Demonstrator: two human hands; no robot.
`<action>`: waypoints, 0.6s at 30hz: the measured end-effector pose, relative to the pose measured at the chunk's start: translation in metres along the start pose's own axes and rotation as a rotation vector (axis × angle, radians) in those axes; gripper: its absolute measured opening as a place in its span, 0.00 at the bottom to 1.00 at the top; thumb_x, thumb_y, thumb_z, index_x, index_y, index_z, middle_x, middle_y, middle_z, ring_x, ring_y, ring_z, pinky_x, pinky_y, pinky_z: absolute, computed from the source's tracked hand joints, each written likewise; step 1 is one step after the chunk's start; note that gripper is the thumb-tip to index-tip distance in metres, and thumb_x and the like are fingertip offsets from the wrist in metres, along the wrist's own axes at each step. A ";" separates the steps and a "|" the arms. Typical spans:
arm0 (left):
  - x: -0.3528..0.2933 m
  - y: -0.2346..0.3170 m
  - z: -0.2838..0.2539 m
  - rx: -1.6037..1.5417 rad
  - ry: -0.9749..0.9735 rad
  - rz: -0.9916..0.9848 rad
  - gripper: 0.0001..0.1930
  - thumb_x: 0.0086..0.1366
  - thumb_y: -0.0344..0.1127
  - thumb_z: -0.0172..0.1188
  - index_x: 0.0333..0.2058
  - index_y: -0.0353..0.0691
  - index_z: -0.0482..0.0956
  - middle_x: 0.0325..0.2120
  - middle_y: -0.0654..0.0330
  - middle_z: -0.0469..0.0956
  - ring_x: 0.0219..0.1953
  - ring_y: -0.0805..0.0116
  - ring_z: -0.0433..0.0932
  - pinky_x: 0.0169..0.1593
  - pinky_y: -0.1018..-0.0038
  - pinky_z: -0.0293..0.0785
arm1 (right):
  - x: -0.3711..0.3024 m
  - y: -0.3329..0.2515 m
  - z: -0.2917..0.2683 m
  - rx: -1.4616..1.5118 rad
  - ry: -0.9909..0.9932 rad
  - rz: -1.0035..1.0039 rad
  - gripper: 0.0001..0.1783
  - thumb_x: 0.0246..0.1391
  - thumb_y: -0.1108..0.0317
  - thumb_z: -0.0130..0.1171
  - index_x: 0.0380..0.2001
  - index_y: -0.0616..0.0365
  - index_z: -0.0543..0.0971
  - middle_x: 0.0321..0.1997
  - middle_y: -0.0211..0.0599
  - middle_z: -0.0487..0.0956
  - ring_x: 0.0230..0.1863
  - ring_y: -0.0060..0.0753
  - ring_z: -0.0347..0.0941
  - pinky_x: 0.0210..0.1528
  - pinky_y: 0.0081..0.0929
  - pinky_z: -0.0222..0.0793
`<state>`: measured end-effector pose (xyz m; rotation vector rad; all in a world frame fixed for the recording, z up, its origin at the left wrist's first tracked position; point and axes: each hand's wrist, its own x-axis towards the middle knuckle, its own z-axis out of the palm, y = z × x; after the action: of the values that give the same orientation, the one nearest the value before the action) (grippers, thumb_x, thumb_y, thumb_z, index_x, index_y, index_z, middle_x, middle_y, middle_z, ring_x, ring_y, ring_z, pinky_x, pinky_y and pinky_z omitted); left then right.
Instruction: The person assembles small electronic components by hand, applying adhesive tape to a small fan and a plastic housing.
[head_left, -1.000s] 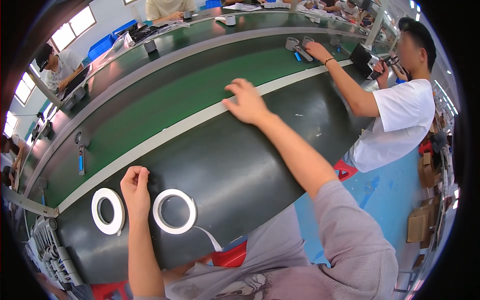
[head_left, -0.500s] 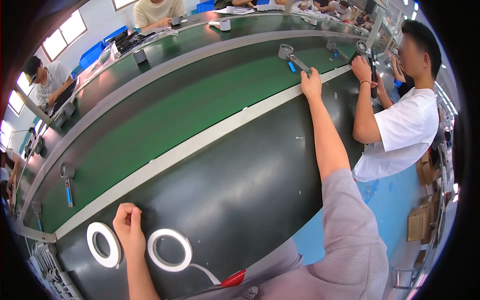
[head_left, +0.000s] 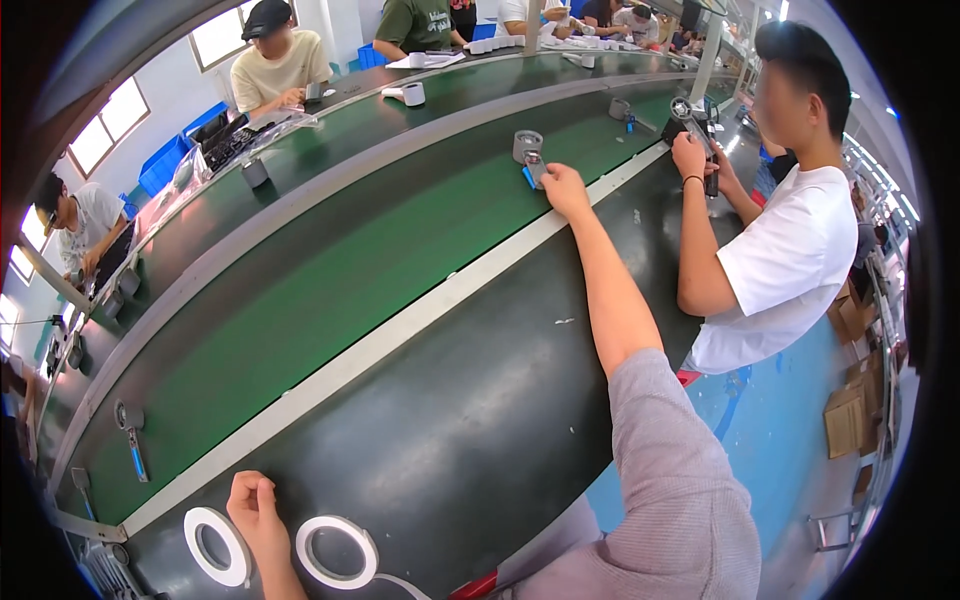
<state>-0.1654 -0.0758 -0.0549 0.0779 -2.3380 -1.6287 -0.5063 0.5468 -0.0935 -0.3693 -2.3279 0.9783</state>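
Fingers of the right hand (head_left: pixel 567 191) clasp the near end of a grey handheld device (head_left: pixel 534 163), which from afar I place at one o'clock, at the green belt (head_left: pixel 380 260). Toward half past seven the left hand (head_left: pixel 258 512) curls between two white tape rolls (head_left: pixel 369 555), though I cannot tell if it pinches anything; a co-worker (head_left: pixel 785 245) is between two and three.

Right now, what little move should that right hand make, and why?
I'd probably draw the grey gadget off the green belt: the right hand is at its near end, but the left hand is far away, between two white tape rolls.
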 end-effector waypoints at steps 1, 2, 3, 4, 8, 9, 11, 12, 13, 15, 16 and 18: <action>0.000 -0.003 -0.001 -0.012 0.003 0.015 0.08 0.71 0.27 0.57 0.30 0.36 0.72 0.28 0.67 0.69 0.28 0.81 0.62 0.31 0.81 0.56 | -0.002 -0.006 0.000 0.005 0.004 -0.002 0.19 0.58 0.62 0.58 0.47 0.63 0.83 0.38 0.43 0.87 0.42 0.43 0.84 0.47 0.38 0.77; -0.001 -0.006 0.000 -0.011 0.005 0.020 0.08 0.71 0.27 0.57 0.30 0.36 0.72 0.28 0.67 0.69 0.28 0.81 0.62 0.31 0.81 0.56 | -0.008 -0.011 0.001 0.221 -0.118 0.050 0.16 0.60 0.64 0.55 0.43 0.64 0.83 0.33 0.37 0.83 0.36 0.34 0.78 0.41 0.31 0.72; -0.002 -0.009 0.002 0.001 0.010 0.037 0.08 0.71 0.27 0.57 0.30 0.36 0.72 0.28 0.67 0.69 0.28 0.80 0.63 0.32 0.81 0.58 | -0.015 -0.017 0.003 0.438 -0.242 0.102 0.14 0.62 0.66 0.53 0.38 0.65 0.83 0.28 0.30 0.79 0.30 0.24 0.73 0.36 0.25 0.67; -0.006 -0.011 -0.002 0.022 0.030 0.045 0.08 0.71 0.27 0.57 0.30 0.35 0.72 0.28 0.67 0.69 0.29 0.80 0.64 0.33 0.80 0.59 | -0.032 -0.036 0.006 0.592 -0.327 0.102 0.14 0.65 0.66 0.50 0.38 0.63 0.82 0.25 0.23 0.70 0.26 0.19 0.60 0.32 0.22 0.59; -0.008 -0.018 0.002 0.093 0.048 0.055 0.08 0.70 0.29 0.60 0.31 0.33 0.75 0.28 0.66 0.72 0.31 0.77 0.67 0.35 0.77 0.63 | -0.102 -0.095 -0.004 1.126 -0.510 0.283 0.17 0.71 0.66 0.45 0.49 0.67 0.78 0.27 0.25 0.66 0.27 0.18 0.59 0.36 0.23 0.60; -0.006 -0.013 0.009 0.108 0.061 0.083 0.10 0.71 0.32 0.60 0.30 0.33 0.76 0.27 0.67 0.72 0.30 0.79 0.67 0.33 0.77 0.62 | -0.119 -0.108 -0.012 1.132 -0.541 0.292 0.17 0.71 0.66 0.45 0.49 0.67 0.78 0.27 0.25 0.66 0.27 0.18 0.59 0.36 0.23 0.60; 0.000 -0.011 0.014 0.126 0.050 0.150 0.10 0.71 0.33 0.61 0.31 0.32 0.77 0.27 0.66 0.74 0.30 0.77 0.69 0.34 0.76 0.65 | -0.161 -0.130 -0.031 1.234 -0.600 0.245 0.18 0.71 0.66 0.43 0.50 0.67 0.78 0.27 0.26 0.69 0.26 0.18 0.60 0.37 0.23 0.61; -0.001 -0.007 0.014 0.150 0.054 0.110 0.10 0.71 0.33 0.61 0.32 0.32 0.77 0.27 0.66 0.74 0.30 0.77 0.69 0.35 0.76 0.66 | -0.186 -0.144 -0.038 1.237 -0.639 0.268 0.18 0.71 0.66 0.43 0.50 0.67 0.78 0.27 0.26 0.69 0.26 0.18 0.60 0.37 0.23 0.61; 0.001 0.000 0.019 0.162 0.047 0.077 0.10 0.71 0.33 0.61 0.32 0.32 0.77 0.27 0.65 0.75 0.31 0.78 0.70 0.35 0.76 0.67 | -0.209 -0.155 -0.054 1.218 -0.656 0.328 0.20 0.70 0.67 0.42 0.54 0.70 0.76 0.27 0.26 0.68 0.27 0.19 0.60 0.38 0.24 0.62; -0.001 0.009 0.016 0.163 0.066 0.081 0.10 0.71 0.33 0.62 0.32 0.32 0.77 0.27 0.65 0.75 0.31 0.78 0.70 0.36 0.77 0.68 | -0.248 -0.172 -0.069 1.192 -0.714 0.407 0.23 0.69 0.69 0.42 0.59 0.73 0.75 0.27 0.26 0.66 0.28 0.20 0.60 0.39 0.25 0.62; -0.003 0.017 0.016 0.175 0.063 0.086 0.10 0.71 0.33 0.62 0.32 0.32 0.77 0.27 0.65 0.75 0.31 0.78 0.71 0.37 0.77 0.68 | -0.266 -0.176 -0.078 1.136 -0.787 0.358 0.25 0.67 0.70 0.41 0.61 0.74 0.74 0.27 0.27 0.68 0.29 0.21 0.60 0.40 0.25 0.63; -0.005 0.025 0.020 0.141 0.079 0.152 0.08 0.69 0.30 0.63 0.32 0.31 0.77 0.26 0.64 0.74 0.29 0.77 0.70 0.34 0.77 0.67 | -0.299 -0.184 -0.089 1.029 -0.872 0.263 0.28 0.63 0.72 0.41 0.64 0.73 0.72 0.29 0.29 0.72 0.30 0.21 0.62 0.40 0.23 0.63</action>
<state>-0.1626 -0.0472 -0.0390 -0.0060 -2.3345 -1.3644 -0.2207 0.3333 -0.0323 0.2442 -2.0259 2.6604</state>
